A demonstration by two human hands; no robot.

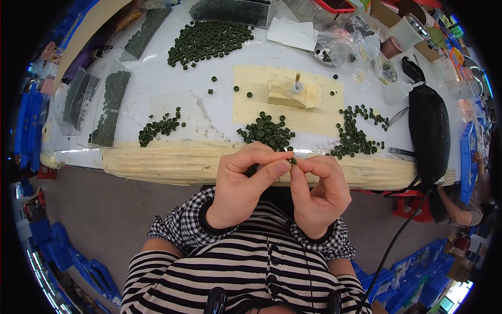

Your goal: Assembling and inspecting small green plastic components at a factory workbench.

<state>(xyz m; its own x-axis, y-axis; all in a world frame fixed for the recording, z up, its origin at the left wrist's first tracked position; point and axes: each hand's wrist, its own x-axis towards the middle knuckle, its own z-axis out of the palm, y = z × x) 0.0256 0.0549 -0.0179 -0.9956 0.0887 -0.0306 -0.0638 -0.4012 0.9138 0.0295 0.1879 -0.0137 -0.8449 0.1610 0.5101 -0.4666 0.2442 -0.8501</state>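
My left hand (241, 183) and my right hand (318, 191) meet in front of my chest, just below the table's near edge. Between their fingertips they pinch one small dark green disc (293, 160). Both hands hold it together, thumbs and forefingers touching. Just beyond them a pile of the same green discs (266, 132) lies on the white table (219, 73). Another pile (355, 137) spreads to the right and a smaller one (159, 127) to the left.
A large heap of discs (208, 41) lies at the back. Clear trays of discs (111, 107) stand at the left. A small glue pot with a stick (296, 83) sits on a cream sheet. A black pad (430, 131) lies at the right, with bags and clutter behind.
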